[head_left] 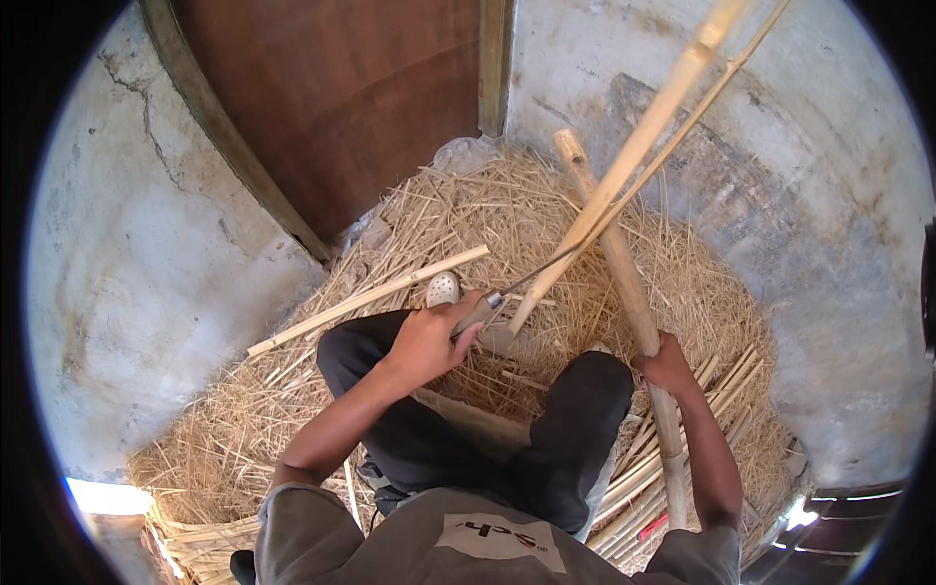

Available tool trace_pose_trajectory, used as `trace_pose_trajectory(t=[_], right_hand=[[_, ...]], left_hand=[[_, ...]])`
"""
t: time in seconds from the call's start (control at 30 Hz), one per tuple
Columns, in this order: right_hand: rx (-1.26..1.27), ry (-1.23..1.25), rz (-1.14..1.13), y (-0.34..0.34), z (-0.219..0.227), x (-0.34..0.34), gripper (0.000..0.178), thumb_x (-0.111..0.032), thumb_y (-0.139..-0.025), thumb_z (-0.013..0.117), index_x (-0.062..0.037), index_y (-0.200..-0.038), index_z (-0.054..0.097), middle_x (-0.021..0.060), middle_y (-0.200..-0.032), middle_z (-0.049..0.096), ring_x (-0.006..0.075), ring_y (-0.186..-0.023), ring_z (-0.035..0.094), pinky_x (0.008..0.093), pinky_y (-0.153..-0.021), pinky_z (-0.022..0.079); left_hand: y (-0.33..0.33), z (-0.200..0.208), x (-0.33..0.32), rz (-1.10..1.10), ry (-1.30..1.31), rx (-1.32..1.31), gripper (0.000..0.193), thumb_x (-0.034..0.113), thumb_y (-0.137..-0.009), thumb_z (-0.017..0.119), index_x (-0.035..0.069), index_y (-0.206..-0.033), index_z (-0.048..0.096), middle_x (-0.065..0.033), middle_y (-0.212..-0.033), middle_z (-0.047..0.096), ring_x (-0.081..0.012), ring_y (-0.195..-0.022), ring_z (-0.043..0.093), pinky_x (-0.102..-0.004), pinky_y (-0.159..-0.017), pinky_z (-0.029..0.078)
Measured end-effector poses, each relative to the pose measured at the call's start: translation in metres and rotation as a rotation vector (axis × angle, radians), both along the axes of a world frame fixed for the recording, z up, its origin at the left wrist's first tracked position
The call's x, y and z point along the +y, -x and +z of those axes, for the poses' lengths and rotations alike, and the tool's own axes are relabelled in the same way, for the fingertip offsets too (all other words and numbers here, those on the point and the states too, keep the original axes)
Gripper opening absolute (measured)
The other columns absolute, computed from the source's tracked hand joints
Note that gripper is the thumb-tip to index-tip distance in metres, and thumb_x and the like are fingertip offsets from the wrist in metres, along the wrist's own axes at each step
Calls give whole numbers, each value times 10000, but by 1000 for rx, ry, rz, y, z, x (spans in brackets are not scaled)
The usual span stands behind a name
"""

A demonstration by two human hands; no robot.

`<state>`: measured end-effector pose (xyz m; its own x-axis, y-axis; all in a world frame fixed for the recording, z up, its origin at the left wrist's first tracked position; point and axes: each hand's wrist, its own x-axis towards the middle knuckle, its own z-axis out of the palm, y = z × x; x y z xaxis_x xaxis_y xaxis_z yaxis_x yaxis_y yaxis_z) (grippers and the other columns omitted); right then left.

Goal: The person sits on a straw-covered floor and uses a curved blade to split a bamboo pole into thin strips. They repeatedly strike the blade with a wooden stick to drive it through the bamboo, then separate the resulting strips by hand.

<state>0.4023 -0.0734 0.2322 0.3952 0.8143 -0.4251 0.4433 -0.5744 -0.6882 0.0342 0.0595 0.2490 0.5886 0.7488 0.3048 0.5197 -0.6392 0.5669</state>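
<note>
Pale yellow bamboo dominates the far right here: a long split slat (634, 161) slants down from the upper edge, crossing in front of a round pole (624, 278), with a thin strip (695, 112) parted from it higher up. Left hand (429, 341) is closed round the handle of a knife (495, 298), its narrow blade reaching far and right to where slat and strip meet; whether it bites into the wood, I can't tell. Right hand (666, 365) is wrapped firmly round the pole's nearer half, just beyond the right knee. Neither hand grasps the slat itself. It looks light but stiff along its length, springy where thin, dry rather than slippery, and its raw edges could splinter. Best hold, I'd judge: the broad flat faces, clear of the blade, with the pole taken round its thick, smooth middle.
</note>
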Motion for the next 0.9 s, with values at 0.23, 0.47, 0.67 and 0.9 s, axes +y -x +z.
trace_pose_trajectory(t=[0.23, 0.47, 0.67, 0.9], right_hand=[[-158, -238, -250, -23, 110, 0, 465, -70, -751, 672, 53, -1186, 561, 135, -782, 636, 186, -579, 627, 329, -526, 525], [-378, -141, 9, -28, -44, 7, 502, -139, -707, 736, 74, -1130, 571, 217, -887, 661, 319, -786, 662, 393, -748, 546], [-40, -78, -14, -12, -33, 21, 469, -89, -722, 728, 74, -1138, 585, 178, -801, 668, 233, -616, 659, 348, -571, 527], [-109, -431, -240, -35, 71, 29, 232, -61, -783, 659, 43, -978, 587, 103, -711, 639, 155, -545, 614, 312, -494, 493]], left_hand=[[-11, -23, -4, 106, 64, -25, 466, 145, -861, 686, 59, -1306, 574, -202, -808, 660, -388, -684, 649, -436, -625, 535], [-21, -43, -20, 100, 93, 27, 459, 139, -858, 694, 50, -1295, 589, -199, -847, 664, -394, -702, 650, -438, -632, 531], [-20, -80, -17, 173, 96, -41, 475, 131, -846, 707, 21, -1291, 584, -230, -879, 674, -406, -757, 667, -430, -669, 548], [-16, -89, -22, 231, 121, -78, 448, 124, -849, 706, 4, -1267, 599, -249, -903, 678, -411, -806, 675, -419, -707, 557]])
